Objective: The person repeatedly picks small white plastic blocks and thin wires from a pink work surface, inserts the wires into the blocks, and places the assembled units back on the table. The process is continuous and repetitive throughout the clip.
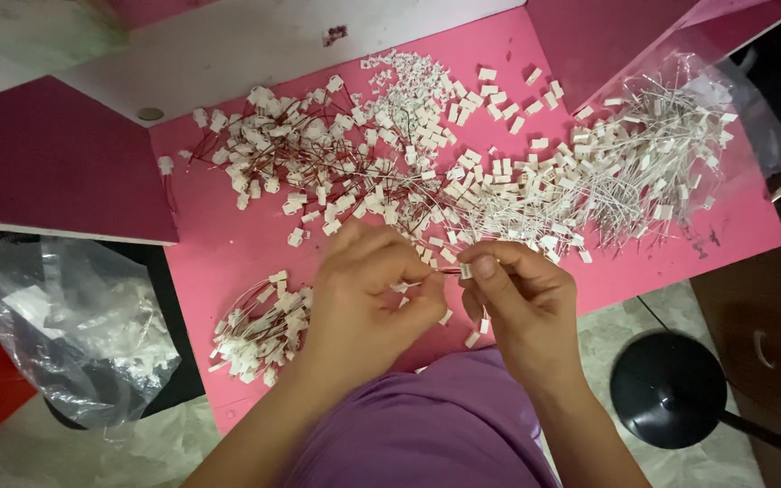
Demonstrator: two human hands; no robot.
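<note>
My left hand [372, 298] pinches a thin wire with a small white connector end, close above the pink table [219, 248]. Facing it, my right hand [517, 303] pinches a small white plastic connector housing [466, 270] between thumb and forefinger. The two pieces nearly touch between my hands. A heap of red wires with white connectors [309, 158] lies behind my left hand. White-wired connectors [625, 172] pile up at the right, and loose white housings [463, 104] lie at the far middle. A small bundle of wired connectors [259, 330] sits by my left wrist.
A clear plastic bag [74, 316] with more white parts hangs off the table's left side. Another clear bag [725, 81] lies under the right pile. A black round stool base [671, 389] stands on the floor at the right. A raised pink board [47, 154] lies at the left.
</note>
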